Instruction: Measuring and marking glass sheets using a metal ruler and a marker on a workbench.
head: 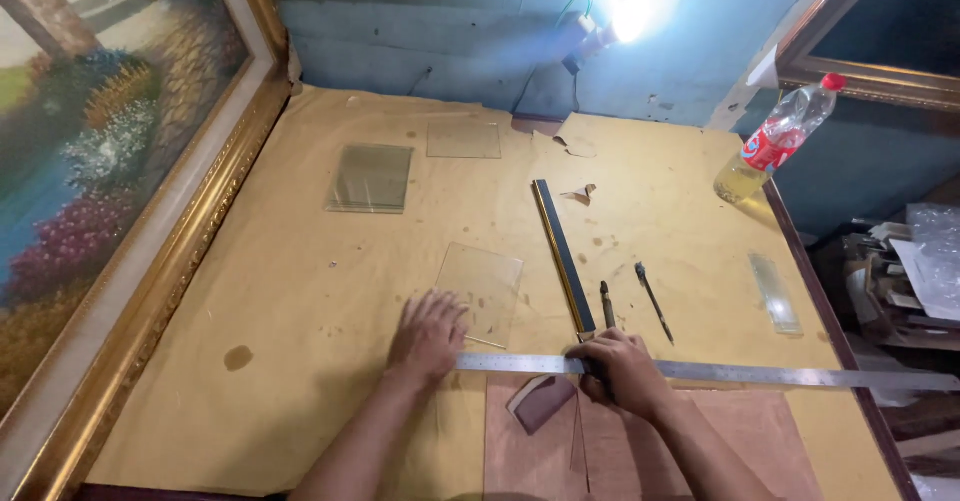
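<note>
L hand (pixel 428 336) lay flat, grip open, pressing steel ruler (pixel 700 370) by glass pane (pixel 482 291); R hand (pixel 622 369) grip closed on ruler w/ small tool, unclear.

Your left hand (pixel 428 333) lies flat on the paper-covered table (pixel 300 291), touching a clear glass pane (pixel 483 289). Your right hand (pixel 622 369) presses on the long steel ruler (pixel 760 372), beside a dark frame strip (pixel 562 253).

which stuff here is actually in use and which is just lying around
In use: left hand, right hand, steel ruler, glass pane by the left hand.

Lying about: plastic bottle, two pens, black-and-gold strip, far glass panes, framed painting.
</note>
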